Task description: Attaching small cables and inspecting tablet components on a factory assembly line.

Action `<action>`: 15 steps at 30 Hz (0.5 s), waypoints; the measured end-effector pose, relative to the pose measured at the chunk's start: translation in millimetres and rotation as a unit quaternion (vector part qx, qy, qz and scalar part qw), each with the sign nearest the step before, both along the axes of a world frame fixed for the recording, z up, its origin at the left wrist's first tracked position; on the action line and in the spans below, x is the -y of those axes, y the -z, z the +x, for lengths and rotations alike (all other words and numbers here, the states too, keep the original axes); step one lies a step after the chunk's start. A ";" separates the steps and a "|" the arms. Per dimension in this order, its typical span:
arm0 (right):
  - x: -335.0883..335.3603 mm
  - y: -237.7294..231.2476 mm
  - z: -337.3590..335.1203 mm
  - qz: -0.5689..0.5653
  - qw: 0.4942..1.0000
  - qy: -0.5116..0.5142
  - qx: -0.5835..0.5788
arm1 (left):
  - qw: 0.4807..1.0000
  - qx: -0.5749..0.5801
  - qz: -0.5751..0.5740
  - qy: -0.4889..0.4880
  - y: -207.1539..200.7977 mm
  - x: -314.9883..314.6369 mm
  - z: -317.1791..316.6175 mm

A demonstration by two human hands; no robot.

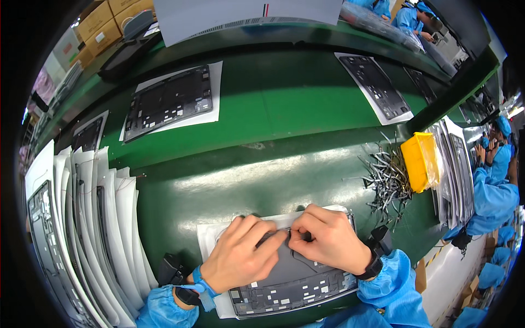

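A dark grey tablet back housing with several small white and silver patches lies on a white sheet at the bench's near edge. Over its upper middle my left hand is closed, fingers curled and thumb and index fingertips drawn together. Beside it my right hand pinches with thumb and index finger, nearly touching the left fingertips. What either pinch holds is hidden or too small to name. A thin dark wire or strip runs over the housing below my right fingers.
Housings stacked between white sheets stand at left. Dark strips lie heaped beside a yellow bin at right, near more stacked housings. A raised green shelf carries housings. Co-workers in blue sit at right.
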State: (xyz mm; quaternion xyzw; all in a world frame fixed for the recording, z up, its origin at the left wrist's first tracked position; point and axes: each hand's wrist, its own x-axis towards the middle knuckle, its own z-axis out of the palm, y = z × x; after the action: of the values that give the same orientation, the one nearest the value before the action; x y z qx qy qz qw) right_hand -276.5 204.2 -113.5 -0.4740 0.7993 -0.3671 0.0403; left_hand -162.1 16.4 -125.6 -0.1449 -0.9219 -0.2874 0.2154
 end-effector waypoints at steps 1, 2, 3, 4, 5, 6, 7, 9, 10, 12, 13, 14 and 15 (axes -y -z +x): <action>0.0 2.0 -0.8 -0.007 1.000 -0.012 -0.019 | 1.000 -0.001 -0.001 0.001 0.8 -1.0 -0.9; -0.4 3.3 -1.4 -0.014 0.999 -0.024 -0.038 | 1.000 -0.007 0.023 -0.015 2.0 -2.5 -1.8; -0.4 4.9 -2.7 -0.016 0.999 -0.025 -0.039 | 0.998 -0.014 0.046 -0.033 3.4 -3.7 -3.1; -0.9 6.3 -3.9 -0.023 0.999 -0.029 -0.024 | 0.998 -0.014 0.044 -0.034 4.3 -4.9 -4.7; -1.5 7.0 -5.1 -0.029 0.999 -0.034 -0.008 | 0.998 -0.019 0.046 -0.041 5.0 -6.3 -6.4; -3.5 4.6 -6.8 -0.031 0.999 -0.035 -0.009 | 0.997 -0.023 0.049 -0.048 5.5 -8.2 -7.6; -6.0 0.4 -9.8 -0.027 0.998 -0.039 0.028 | 0.997 -0.023 0.048 -0.048 6.1 -10.1 -8.9; -8.5 -0.8 -12.7 -0.023 0.997 -0.044 0.067 | 0.997 -0.033 0.042 -0.051 6.9 -14.0 -11.6; -9.6 0.5 -13.2 -0.021 0.997 -0.049 0.048 | 0.997 -0.031 0.041 -0.050 6.3 -15.7 -12.7; -11.2 2.5 -14.5 -0.019 0.998 -0.053 0.031 | 0.998 -0.024 0.027 -0.046 3.9 -18.2 -15.3; -11.6 3.1 -15.1 -0.023 0.998 -0.058 0.021 | 0.998 -0.022 0.026 -0.045 3.2 -18.5 -16.6; -11.9 3.5 -15.9 -0.027 0.998 -0.063 0.010 | 0.999 -0.022 0.014 -0.041 2.4 -18.5 -17.7; -12.7 3.3 -16.1 -0.028 0.998 -0.060 0.013 | 0.999 -0.021 0.003 -0.035 1.1 -19.4 -17.9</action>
State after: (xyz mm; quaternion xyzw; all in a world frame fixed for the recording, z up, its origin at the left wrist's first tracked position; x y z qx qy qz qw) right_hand -292.6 216.9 -116.8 -0.5169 0.7583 -0.3927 0.0594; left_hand -180.0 35.8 -126.7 -0.1181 -0.9209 -0.2794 0.2449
